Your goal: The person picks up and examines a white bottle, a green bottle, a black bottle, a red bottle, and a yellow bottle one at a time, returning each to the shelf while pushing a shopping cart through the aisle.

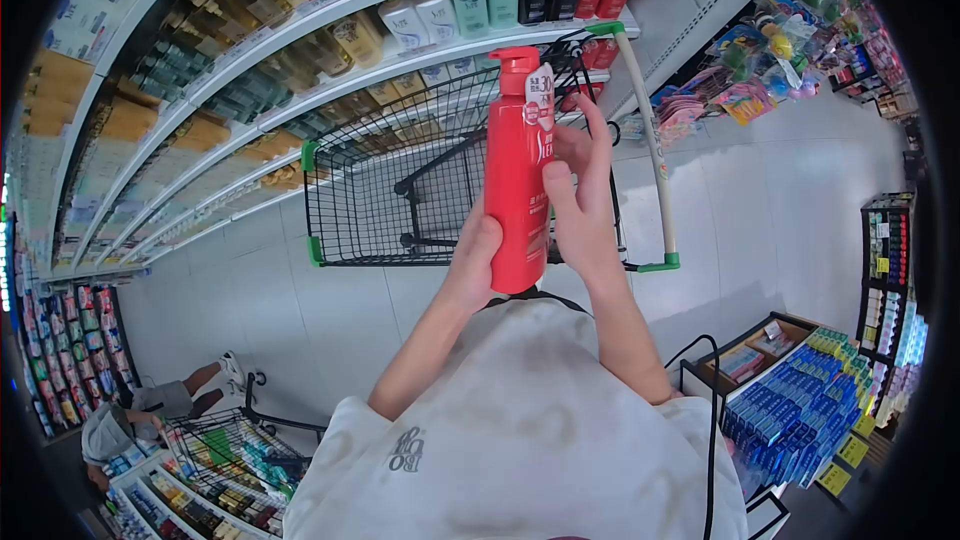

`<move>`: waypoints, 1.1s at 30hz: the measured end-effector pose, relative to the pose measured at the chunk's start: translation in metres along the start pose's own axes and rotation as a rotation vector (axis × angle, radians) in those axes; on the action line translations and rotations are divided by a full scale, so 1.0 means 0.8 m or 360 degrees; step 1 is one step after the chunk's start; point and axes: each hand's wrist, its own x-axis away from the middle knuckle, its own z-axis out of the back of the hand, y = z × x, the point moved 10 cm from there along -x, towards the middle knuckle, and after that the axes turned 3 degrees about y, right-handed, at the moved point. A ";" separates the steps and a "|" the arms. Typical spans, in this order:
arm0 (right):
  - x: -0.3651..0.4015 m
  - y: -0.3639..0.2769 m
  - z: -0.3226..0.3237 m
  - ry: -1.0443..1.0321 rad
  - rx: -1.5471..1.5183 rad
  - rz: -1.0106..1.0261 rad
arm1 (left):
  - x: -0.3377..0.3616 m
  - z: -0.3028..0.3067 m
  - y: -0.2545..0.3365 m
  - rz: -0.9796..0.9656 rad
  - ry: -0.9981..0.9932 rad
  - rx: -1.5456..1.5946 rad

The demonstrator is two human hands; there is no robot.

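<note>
A red pump bottle (517, 185) with a red pump top stands almost upright in front of my chest. Around its lower left side my left hand (474, 258) is closed, thumb on the near face. My right hand (580, 185) holds the bottle's right side, its thumb against the edge and its index finger raised and bent near the pump. A white label tag (540, 98) with printed text is on the bottle's upper right. Part of the right fingers is hidden behind the bottle.
Just beyond my hands stands a black wire shopping cart (375, 195) with green corners. Shelves (400, 65) of pump bottles curve along the left and back. A person (125, 430) is by another cart (230, 445) at lower left. Stacked blue boxes (795, 405) are at lower right.
</note>
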 end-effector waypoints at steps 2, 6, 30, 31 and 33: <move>-0.003 -0.015 -0.024 -0.0002 0.0066 0.0155 | -0.001 0.010 0.016 -0.0072 0.0026 -0.0193; -0.023 -0.001 -0.053 0.0109 0.0052 -0.0031 | 0.000 0.019 0.046 -0.0109 -0.0033 -0.0363; -0.081 0.084 -0.072 0.0678 -0.1059 -0.0639 | -0.026 0.069 0.135 -0.0499 -0.0214 -0.1697; -0.096 0.077 -0.043 0.0761 -0.0924 -0.0523 | -0.029 0.079 0.126 -0.0400 -0.0184 -0.1650; -0.134 0.071 0.006 0.0806 -0.1010 -0.0336 | -0.035 0.125 0.075 -0.0041 -0.0191 -0.1456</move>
